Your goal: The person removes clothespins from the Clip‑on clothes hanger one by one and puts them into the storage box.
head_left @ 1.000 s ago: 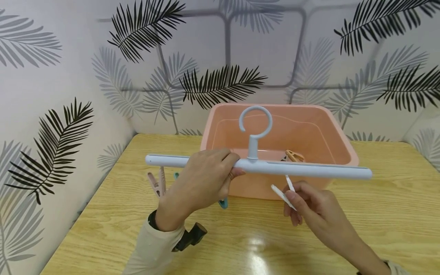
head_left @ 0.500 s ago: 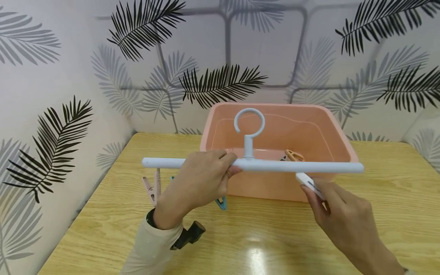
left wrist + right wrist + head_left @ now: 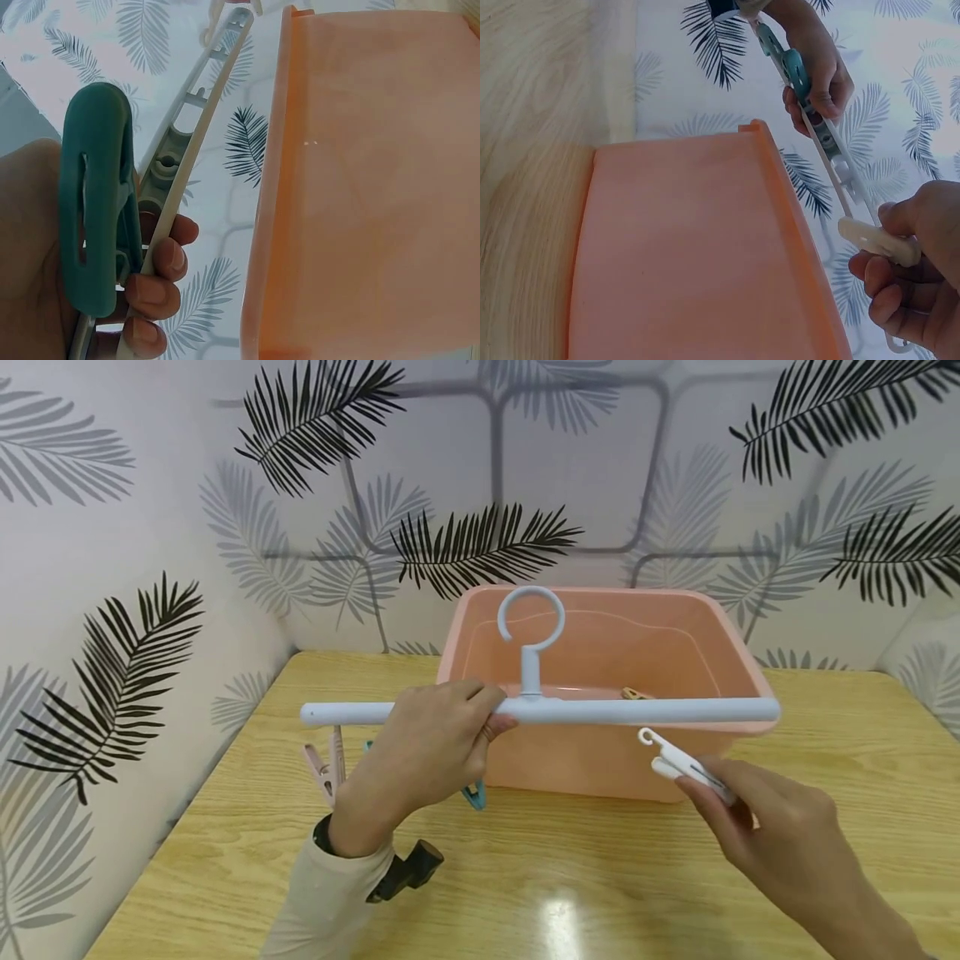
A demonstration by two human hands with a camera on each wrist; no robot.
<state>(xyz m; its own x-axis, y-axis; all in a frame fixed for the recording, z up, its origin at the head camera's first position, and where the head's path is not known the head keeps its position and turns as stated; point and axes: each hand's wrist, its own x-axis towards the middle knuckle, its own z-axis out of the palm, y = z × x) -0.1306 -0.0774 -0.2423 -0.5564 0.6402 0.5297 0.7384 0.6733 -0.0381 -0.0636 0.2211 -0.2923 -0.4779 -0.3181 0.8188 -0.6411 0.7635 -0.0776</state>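
Observation:
My left hand (image 3: 431, 743) grips the pale blue bar hanger (image 3: 645, 711) left of its round hook, holding it level in front of the tub. A pink clothespin (image 3: 326, 768) hangs from the bar's left part. In the left wrist view a teal clothespin (image 3: 97, 195) stands close beside the left hand; the right wrist view shows two teal ones on the bar. My right hand (image 3: 780, 827) pinches a white clothespin (image 3: 693, 772) by its handle end, between thumb and fingers. The small hook at its tip points up, just below the bar's right part.
A peach plastic tub (image 3: 592, 764) stands on the wooden table (image 3: 480, 893) behind the hanger. Inside it, an orange clothespin (image 3: 633, 693) shows over the bar. The leaf-patterned wall (image 3: 420, 460) rises behind the table.
The hanger has shifted left in the left hand's grip. My right hand has moved right and turned the white clothespin, so its tip now points up and left with the hook visible.

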